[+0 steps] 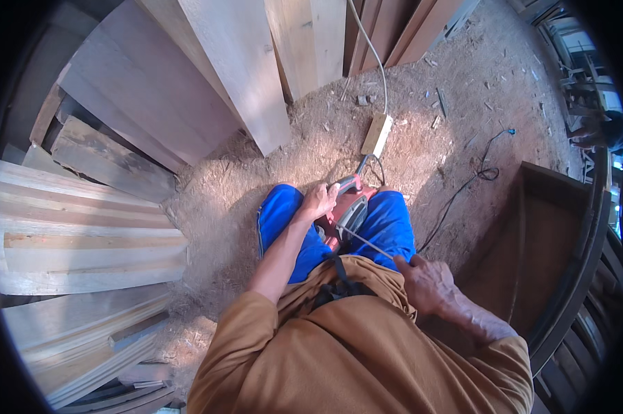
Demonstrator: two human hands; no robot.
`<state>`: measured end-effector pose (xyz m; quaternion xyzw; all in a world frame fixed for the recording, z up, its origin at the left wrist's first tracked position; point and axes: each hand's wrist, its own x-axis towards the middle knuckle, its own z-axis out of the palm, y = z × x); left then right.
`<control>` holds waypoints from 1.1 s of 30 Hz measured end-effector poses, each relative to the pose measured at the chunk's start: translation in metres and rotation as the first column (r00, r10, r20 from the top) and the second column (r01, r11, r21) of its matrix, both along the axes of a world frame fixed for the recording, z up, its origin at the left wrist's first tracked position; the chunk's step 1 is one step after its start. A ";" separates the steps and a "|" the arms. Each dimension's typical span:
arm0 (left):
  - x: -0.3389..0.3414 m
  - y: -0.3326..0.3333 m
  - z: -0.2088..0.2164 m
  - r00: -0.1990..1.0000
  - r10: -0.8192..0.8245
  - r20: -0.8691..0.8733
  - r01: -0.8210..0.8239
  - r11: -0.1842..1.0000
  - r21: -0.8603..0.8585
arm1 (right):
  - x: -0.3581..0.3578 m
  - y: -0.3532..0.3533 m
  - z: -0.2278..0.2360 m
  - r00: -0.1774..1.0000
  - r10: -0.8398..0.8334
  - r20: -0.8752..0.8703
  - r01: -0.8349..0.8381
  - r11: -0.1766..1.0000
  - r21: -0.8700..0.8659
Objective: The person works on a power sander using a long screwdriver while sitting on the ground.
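A red and grey handheld power tool (342, 214), which looks like an electric planer, rests between my knees. My left hand (318, 202) is closed around its left side, near the handle. My right hand (427, 283) sits just right of my lap, gripping one end of a thin metal rod (368, 243). The rod slants up and left, and its far tip meets the lower part of the tool. My fingers hide the rod's grip end, so its exact kind is unclear. Blue trousers (390, 221) cover both knees beside the tool.
A pale wooden socket block (376, 134) on a white cable (375, 52) lies ahead on shavings-covered ground (421, 165). A black cord (463, 190) runs along the right. Boards (84, 234) lie stacked at left, with more planks (239, 62) ahead. A dark wooden frame (566, 190) stands right.
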<state>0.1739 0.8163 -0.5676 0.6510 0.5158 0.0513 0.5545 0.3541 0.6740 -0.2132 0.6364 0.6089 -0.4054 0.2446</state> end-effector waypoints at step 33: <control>0.023 -0.079 0.123 0.620 -0.514 0.593 0.149 0.819 0.554 | 0.004 0.025 0.020 0.999 0.005 -0.044 0.003 0.983 0.183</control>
